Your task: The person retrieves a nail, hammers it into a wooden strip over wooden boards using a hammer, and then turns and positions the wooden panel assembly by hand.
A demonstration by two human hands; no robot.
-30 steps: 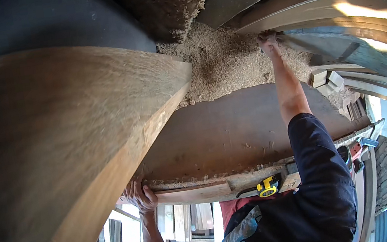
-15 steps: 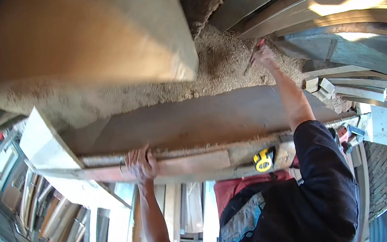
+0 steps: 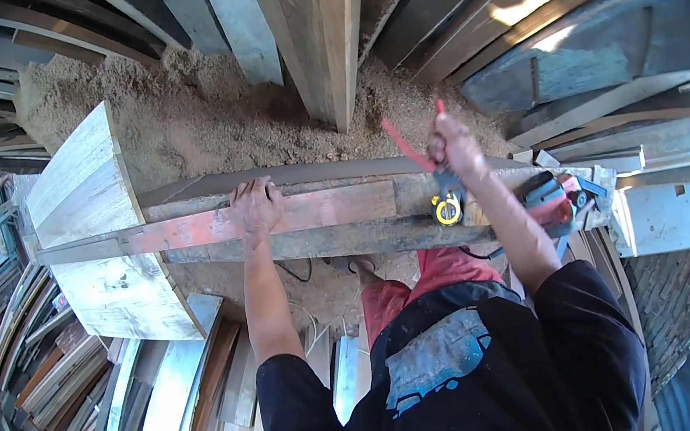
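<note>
My left hand (image 3: 256,207) lies over a long board with a worn reddish face (image 3: 335,207), its fingers curled at the board's far edge. The board rests along a rough wooden bench (image 3: 305,244). My right hand (image 3: 457,149) is closed on pliers with red handles (image 3: 408,144). Their handles spread apart above the fist, and their dark head is partly hidden near the bench. Just below the pliers sits a yellow and black tape measure (image 3: 447,209). To the right of my forearm lies a red and black power tool (image 3: 548,203).
Pale boards (image 3: 84,177) cross the bench's left end. Sawdust (image 3: 172,116) covers the floor beyond, where tall timbers (image 3: 324,33) stand. Stacked planks (image 3: 77,377) fill the lower left, and wood pieces (image 3: 618,146) lie at the right. A dark cord (image 3: 296,275) hangs below the bench.
My right hand has come back from over the sawdust to the bench with the pliers. My left hand stays on the board. The view has shifted, showing more of the bench's near side.
</note>
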